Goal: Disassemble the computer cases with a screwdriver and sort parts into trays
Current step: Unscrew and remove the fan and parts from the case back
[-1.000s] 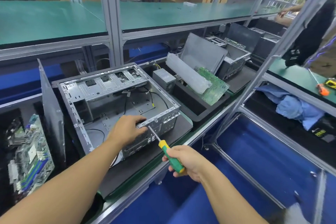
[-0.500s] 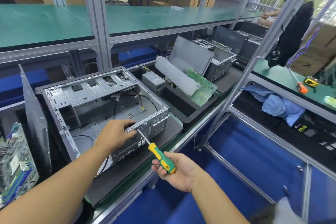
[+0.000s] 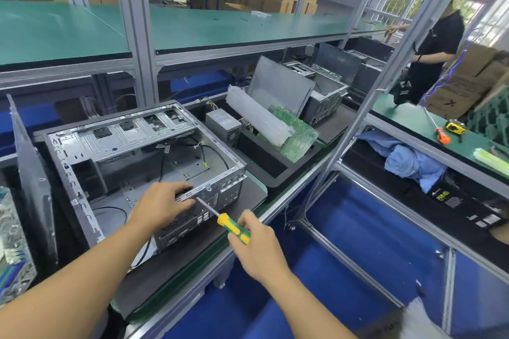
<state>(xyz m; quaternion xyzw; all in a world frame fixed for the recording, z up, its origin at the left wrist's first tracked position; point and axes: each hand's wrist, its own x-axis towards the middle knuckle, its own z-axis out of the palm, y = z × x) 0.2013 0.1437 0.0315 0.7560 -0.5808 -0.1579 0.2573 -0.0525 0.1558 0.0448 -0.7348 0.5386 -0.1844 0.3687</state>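
Note:
An open grey computer case [image 3: 115, 140] lies on its side on a black mat, with loose black cables inside. My left hand [image 3: 162, 205] grips the case's near rear edge, fingers curled over the rim. My right hand [image 3: 256, 248] holds a screwdriver [image 3: 232, 228] by its yellow and green handle. The shaft points up and left, and its tip meets the rear panel right beside my left thumb. A black tray [image 3: 278, 170] to the right holds a green circuit board [image 3: 298, 136], a grey power supply [image 3: 223, 124] and a clear plastic strip [image 3: 256, 118].
A detached side panel [image 3: 33, 181] leans at the left, with a motherboard [image 3: 13, 250] beyond it. More cases [image 3: 327, 96] stand further right. A metal post [image 3: 369, 96] rises right of the tray. Another person [image 3: 435, 55] stands at the far right bench, where an orange tool [image 3: 442, 137] lies.
My right hand has turned over on the handle, from palm up to knuckles up. The screwdriver tip stays at the rear panel, and my left hand keeps its grip.

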